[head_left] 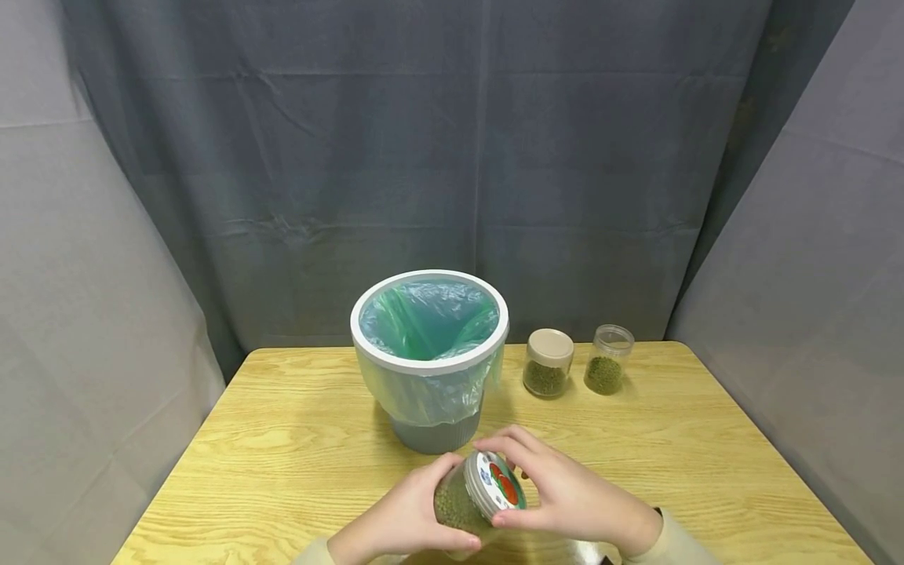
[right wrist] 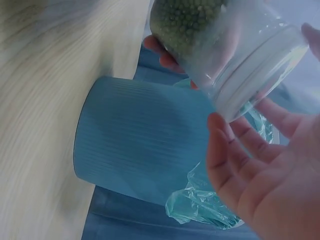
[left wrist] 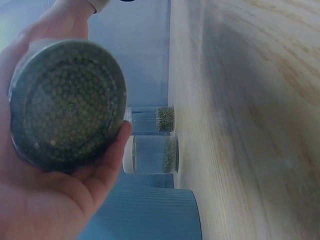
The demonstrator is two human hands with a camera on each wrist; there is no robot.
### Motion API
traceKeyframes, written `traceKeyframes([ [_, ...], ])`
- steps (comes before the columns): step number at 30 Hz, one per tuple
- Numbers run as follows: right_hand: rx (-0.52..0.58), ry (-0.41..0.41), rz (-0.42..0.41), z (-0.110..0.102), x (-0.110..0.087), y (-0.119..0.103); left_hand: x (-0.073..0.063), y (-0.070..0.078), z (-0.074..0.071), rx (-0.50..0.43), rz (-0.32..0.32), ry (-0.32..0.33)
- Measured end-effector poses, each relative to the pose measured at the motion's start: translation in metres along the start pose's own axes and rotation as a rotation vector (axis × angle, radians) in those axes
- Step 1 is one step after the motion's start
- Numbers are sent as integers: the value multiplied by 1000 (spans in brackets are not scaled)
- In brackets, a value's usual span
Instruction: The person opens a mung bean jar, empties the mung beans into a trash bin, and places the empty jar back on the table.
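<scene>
A clear jar [head_left: 455,502] with green beans in it is tilted above the front of the table, held by my left hand [head_left: 410,506] around its body. Its lid [head_left: 503,480] carries a printed red and green label and faces up to the right. My right hand [head_left: 565,490] grips the lid's edge between thumb and fingers. In the left wrist view the jar's round base [left wrist: 70,105] faces the camera, with beans packed behind it. From the right wrist view, the beans [right wrist: 187,22] lie toward the base and the part by the lid looks see-through.
Behind the hands stands a grey bin [head_left: 438,435] with a white rim and a green plastic liner [head_left: 424,396]. To its right, at the table's back edge, are a jar with a beige lid [head_left: 549,345] and a clear-topped jar [head_left: 604,375], both partly filled with green contents.
</scene>
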State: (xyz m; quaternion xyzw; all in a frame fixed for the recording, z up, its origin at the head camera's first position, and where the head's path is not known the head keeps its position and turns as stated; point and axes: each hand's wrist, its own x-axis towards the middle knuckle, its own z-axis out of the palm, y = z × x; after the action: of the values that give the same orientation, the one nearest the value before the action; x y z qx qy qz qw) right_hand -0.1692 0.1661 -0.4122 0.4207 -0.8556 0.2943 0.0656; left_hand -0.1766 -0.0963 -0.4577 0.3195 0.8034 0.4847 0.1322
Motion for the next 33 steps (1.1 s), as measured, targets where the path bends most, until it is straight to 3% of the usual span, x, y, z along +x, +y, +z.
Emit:
traceKeyframes([
  [12,14,-36,-42,-6,1,0,2,-1,-4,28,29,-24],
  [19,13,-49,-24,-8,0,2,0,1,-2,31,14,11],
  [23,-1,-22,17,-8,-1,2,-2,4,1,112,5,67],
  [30,5,44,147,-7,0,-3,-3,8,6,318,46,183],
  [33,1,60,180,-5,0,-4,-2,8,7,363,58,213],
])
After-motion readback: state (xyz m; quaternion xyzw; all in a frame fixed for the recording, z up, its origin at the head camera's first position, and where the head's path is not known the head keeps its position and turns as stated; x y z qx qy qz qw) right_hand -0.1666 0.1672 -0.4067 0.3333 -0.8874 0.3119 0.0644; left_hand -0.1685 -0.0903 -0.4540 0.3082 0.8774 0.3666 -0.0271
